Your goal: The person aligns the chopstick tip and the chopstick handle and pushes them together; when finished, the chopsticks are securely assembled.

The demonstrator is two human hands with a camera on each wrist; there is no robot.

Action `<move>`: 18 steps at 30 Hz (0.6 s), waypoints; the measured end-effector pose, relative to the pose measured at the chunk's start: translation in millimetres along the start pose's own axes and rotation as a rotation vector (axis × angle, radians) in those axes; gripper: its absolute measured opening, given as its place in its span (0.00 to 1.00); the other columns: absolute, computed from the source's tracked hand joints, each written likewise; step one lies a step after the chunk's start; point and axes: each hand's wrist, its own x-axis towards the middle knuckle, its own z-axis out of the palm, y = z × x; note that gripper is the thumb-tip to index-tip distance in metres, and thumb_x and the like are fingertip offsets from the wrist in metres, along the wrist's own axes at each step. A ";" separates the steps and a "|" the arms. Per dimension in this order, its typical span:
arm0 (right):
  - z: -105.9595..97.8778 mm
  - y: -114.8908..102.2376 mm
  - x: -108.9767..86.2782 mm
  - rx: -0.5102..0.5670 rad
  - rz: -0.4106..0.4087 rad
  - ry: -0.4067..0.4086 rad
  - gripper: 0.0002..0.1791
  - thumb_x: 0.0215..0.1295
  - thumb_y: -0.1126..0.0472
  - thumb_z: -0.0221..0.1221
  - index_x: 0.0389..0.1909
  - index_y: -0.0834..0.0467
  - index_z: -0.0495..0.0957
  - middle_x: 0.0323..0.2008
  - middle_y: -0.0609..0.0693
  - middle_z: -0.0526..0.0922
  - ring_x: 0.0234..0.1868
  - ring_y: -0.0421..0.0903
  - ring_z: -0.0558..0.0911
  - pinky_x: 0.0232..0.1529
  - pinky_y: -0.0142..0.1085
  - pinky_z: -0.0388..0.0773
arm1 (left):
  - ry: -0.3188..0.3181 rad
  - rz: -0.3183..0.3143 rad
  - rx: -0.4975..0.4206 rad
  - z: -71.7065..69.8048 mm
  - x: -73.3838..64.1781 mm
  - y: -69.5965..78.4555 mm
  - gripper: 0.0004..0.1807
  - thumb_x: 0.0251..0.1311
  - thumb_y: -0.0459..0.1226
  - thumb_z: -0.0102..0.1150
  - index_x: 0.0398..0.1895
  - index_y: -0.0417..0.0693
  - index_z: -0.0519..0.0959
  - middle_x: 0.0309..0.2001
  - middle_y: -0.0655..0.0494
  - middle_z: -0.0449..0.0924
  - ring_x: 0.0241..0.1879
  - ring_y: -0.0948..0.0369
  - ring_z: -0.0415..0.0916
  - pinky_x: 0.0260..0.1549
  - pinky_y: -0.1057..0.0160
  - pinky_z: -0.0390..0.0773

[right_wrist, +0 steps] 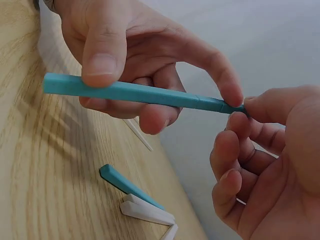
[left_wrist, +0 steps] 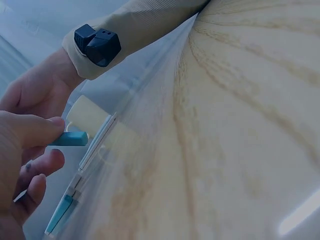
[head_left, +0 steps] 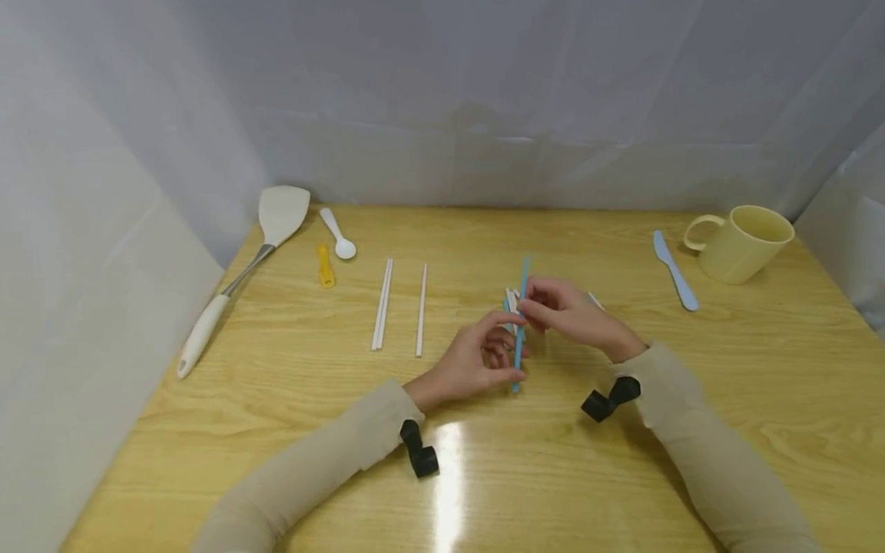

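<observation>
Spatula [head_left: 285, 215], spoon [head_left: 336, 233] and pale chopsticks [head_left: 382, 307] lie leftmost. Then we see the left hand [head_left: 473, 357] holding a blue stick [head_left: 518, 349] between thumb and fingers, above the table [head_left: 553, 484] near more sticks [right_wrist: 147, 212]; the right hand [head_left: 572, 316] pinches it farther along. Past the knife [head_left: 674, 270] stands a mug [head_left: 734, 252]: we see its inner wall but cannot make out its bottom.

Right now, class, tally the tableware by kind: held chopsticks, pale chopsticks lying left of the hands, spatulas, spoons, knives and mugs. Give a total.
Held blue chopstick: 1
Pale chopsticks lying to the left: 3
Spatula: 1
White spoon: 1
Light blue knife: 1
Yellow mug: 1
Total: 8
</observation>
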 end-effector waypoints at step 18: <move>-2.8 -0.6 0.8 -0.048 0.119 -0.036 0.08 0.76 0.65 0.43 0.44 0.68 0.67 0.22 0.61 0.73 0.23 0.53 0.71 0.26 0.39 0.70 | -0.035 -0.096 0.143 -15.0 1.2 -4.6 0.35 0.50 0.29 0.71 0.61 0.44 0.65 0.40 0.45 0.84 0.26 0.67 0.77 0.27 0.67 0.78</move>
